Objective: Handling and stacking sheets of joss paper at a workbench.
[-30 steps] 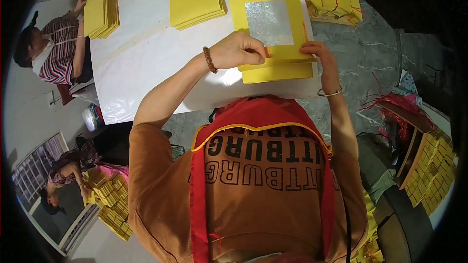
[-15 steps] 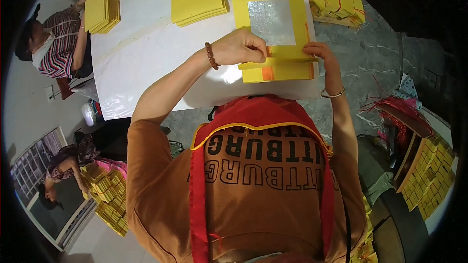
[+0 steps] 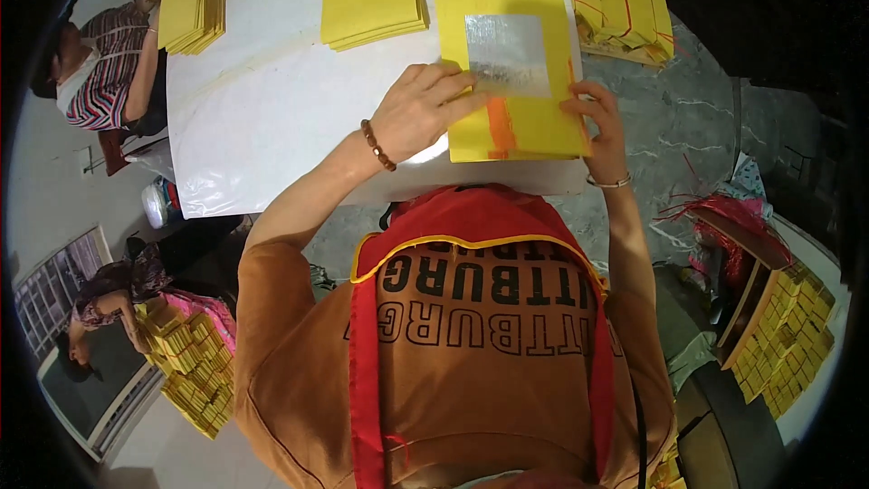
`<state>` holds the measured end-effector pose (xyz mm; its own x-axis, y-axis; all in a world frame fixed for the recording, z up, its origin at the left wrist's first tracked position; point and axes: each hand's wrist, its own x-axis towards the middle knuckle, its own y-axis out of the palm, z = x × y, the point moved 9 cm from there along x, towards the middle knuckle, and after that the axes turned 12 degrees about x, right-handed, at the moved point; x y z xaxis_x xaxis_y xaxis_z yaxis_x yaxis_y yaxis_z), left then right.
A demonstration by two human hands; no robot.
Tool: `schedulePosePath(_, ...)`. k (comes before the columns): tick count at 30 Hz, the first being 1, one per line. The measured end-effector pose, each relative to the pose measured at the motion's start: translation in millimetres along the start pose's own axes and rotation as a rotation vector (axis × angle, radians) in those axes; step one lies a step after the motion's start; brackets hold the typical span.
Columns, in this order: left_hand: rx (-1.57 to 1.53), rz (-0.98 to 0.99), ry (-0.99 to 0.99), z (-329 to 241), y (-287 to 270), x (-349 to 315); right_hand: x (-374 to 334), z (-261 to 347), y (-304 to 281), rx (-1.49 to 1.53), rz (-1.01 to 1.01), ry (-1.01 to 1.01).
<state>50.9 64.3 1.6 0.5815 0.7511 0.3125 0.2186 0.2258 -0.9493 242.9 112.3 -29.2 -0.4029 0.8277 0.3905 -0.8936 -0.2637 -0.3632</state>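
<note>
A yellow paper sheet [image 3: 534, 131] with a silver square patch [image 3: 507, 41] and orange marks lies at the table's near right edge. Its near part is flat toward me. My left hand [image 3: 421, 109] reaches over the sheet's left side, fingers stretched out, their tips on the paper near the patch's lower edge. At the right edge of the sheet, my right hand [image 3: 602, 127] rests with bent fingers spread over the paper. Neither hand appears to grip anything, though the right thumb is hard to make out.
Folded yellow paper stacks [image 3: 373, 9] stand farther left on the white-covered table [image 3: 272, 127]. Red-tied yellow bundles [image 3: 625, 0] sit beyond its right side. A person in a striped top [image 3: 118, 63] works at the far left; another bends over yellow bundles [image 3: 186, 353] at the lower left.
The raised fold across the sheet's near part now lies flat. My left hand has opened from a pinch and moved left; the right hand has slid slightly toward me.
</note>
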Motion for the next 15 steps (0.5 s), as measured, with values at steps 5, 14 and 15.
schedulePosePath(5, 0.026, -0.026, 0.069, -29.4, -37.3, -13.4, -4.2, 51.8, 16.8, -0.257, 0.256, -0.165)
schedulePosePath(14, -0.716, 0.251, -0.599, 20.2, 20.9, -27.9, -11.3, 9.6, 22.0, 0.118, 0.302, 0.448)
schedulePosePath(15, -0.852, 0.348, -0.789, 29.0, 38.8, -34.8, -19.0, -7.9, 23.6, 0.296, 0.247, 0.717)
